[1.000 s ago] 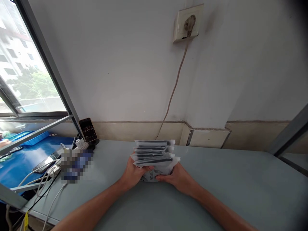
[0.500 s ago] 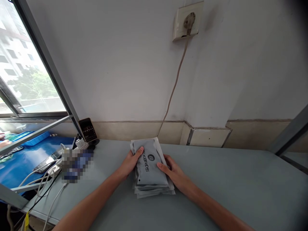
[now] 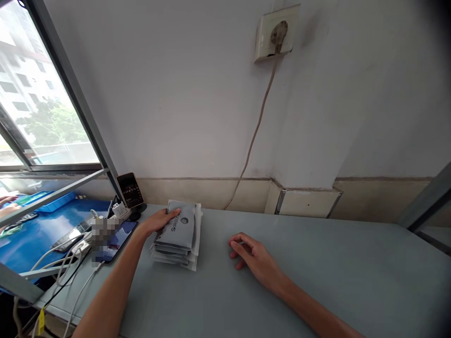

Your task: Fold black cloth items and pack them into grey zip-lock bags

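Observation:
A stack of flat grey plastic packets (image 3: 181,234), the top one printed with dark lettering and a round logo, lies on the grey tabletop (image 3: 218,300). My left hand (image 3: 160,221) grips the stack at its left edge, thumb over the top packet; the other fingers are mostly hidden. To the right, apart from the stack, my right hand (image 3: 251,256) is over the tabletop with nothing in it. Its fingers are loosely curled and a little apart.
Left of the stack are a phone on a stand (image 3: 130,190), another phone (image 3: 121,241) and white cables (image 3: 82,286). A metal frame bar (image 3: 63,190) separates a blue table (image 3: 84,211), where another person's hand (image 3: 9,206) shows. A cord (image 3: 260,112) hangs from the wall socket (image 3: 277,34).
The stack has moved left across the table with my left hand on it. My right hand has let go of the stack and stayed on the right.

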Motion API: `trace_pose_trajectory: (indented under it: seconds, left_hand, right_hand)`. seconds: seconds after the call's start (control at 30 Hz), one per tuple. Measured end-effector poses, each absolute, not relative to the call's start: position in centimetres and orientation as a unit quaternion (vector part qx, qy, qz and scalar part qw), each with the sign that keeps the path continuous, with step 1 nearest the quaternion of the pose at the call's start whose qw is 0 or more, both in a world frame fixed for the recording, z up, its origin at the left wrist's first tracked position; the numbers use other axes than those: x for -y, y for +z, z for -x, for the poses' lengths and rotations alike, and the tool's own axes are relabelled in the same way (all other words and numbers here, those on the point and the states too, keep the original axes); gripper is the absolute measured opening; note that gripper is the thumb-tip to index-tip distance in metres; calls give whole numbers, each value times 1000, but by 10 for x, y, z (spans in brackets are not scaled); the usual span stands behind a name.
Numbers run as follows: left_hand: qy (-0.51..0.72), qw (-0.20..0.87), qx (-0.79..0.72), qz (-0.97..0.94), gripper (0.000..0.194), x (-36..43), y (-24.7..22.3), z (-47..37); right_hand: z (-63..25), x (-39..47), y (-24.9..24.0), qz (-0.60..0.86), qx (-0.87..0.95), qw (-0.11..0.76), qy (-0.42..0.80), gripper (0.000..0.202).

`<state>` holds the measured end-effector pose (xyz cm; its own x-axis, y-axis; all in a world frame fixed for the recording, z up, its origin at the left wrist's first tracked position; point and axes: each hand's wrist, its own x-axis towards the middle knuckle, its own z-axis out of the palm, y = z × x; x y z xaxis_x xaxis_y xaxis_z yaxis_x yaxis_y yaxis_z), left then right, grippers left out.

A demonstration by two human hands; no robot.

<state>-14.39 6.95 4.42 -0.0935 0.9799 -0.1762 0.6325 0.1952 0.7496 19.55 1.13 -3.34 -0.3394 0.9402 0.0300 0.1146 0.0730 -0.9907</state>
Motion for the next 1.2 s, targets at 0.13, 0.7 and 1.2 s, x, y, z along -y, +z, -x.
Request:
trace_pose_trajectory:
  seconds: [0.13,0.7,1.2]
  left_hand:
    - [235,312,-710,-586,78,-80,46,167]
    - [416,217,-628,-621,55,-60,80,134]
    - [406,637,-467,-460,57,-4,6,-5]
  right_hand:
    - [-196,-12,-36,422,620,392,532,49]
    - [-196,-11,-33,420,591,411,552,53]
    - [-240,-25,-1,404,540,341,655,41]
